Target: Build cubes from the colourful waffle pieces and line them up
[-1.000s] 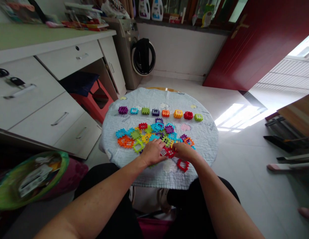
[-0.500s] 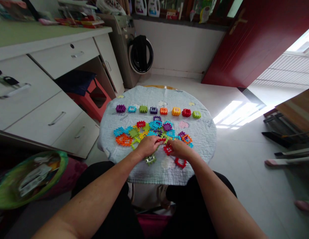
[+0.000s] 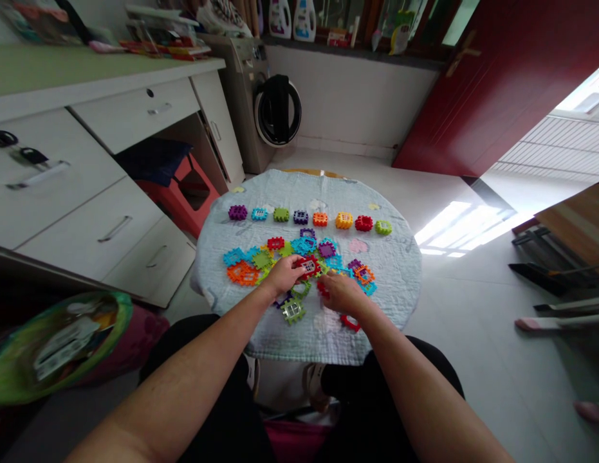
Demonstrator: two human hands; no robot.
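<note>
My left hand (image 3: 282, 275) grips a red window-patterned building piece (image 3: 309, 265) by its left edge, tilted above the pile. Close by on the right, my right hand (image 3: 341, 291) has its fingers bent round another red piece (image 3: 323, 289), mostly hidden by them. Loose interlocking plastic pieces in many colours lie about both hands: orange (image 3: 243, 273), blue (image 3: 233, 256), purple (image 3: 327, 249). A green window piece (image 3: 293, 310) rests in front of my left hand. A red frame piece (image 3: 350, 322) lies below my right wrist, partly covered.
Along the far side of the cloth-covered round table (image 3: 222, 302) runs a row of small assembled blocks, including a purple one (image 3: 238, 212) and a yellow one (image 3: 344, 220). A red stool (image 3: 200, 193) and white drawers (image 3: 101, 225) stand left, with a bin (image 3: 120, 328) nearer me.
My left hand has turned the red piece so its window face shows. My right hand's red piece is now mostly covered by the fingers. The whole view has shifted slightly.
</note>
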